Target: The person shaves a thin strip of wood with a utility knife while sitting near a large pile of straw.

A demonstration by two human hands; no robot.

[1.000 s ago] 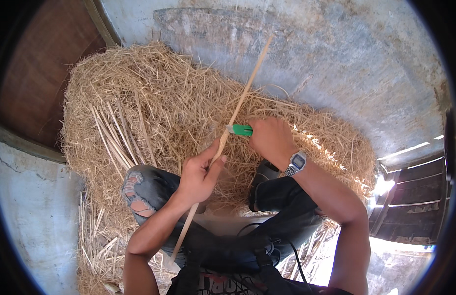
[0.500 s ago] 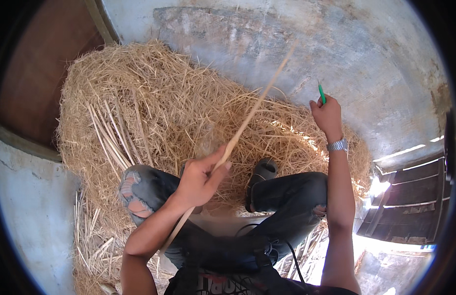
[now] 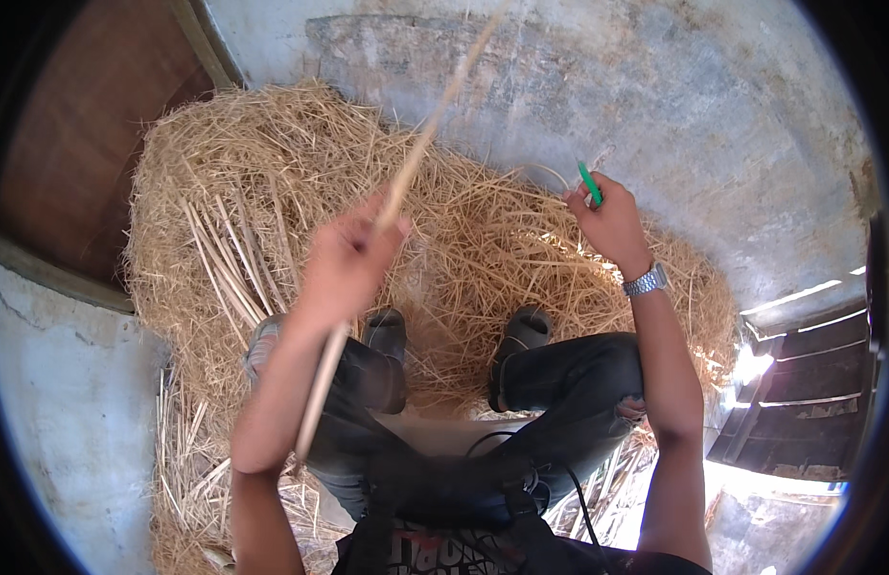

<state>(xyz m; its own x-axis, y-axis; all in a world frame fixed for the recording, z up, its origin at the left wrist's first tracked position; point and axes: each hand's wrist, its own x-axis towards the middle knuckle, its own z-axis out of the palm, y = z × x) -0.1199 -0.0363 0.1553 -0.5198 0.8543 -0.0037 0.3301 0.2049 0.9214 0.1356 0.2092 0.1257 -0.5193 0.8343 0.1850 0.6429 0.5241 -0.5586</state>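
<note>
Head view: long pale wooden stick (image 3: 437, 120) and slim green-handled tool (image 3: 592, 185), one per bare hand.
Left hand (image 3: 350, 259): fingers closed around the stick, which slants from beside the left thigh, up and rightward to the picture's top edge; both hand and stick are blurred. Right hand (image 3: 609, 222): grasping the green-handled tool, point upward, well apart from the stick; silver metal-band watch (image 3: 644, 280) at its wrist. Surroundings: heap of dry golden straw (image 3: 300, 144) against a weathered blue-grey wall (image 3: 646, 86); loose group of thin tan sticks (image 3: 219, 254) on the straw, left of the left hand; two dark grey shoes (image 3: 527, 333) between the hands, lower down.
</note>
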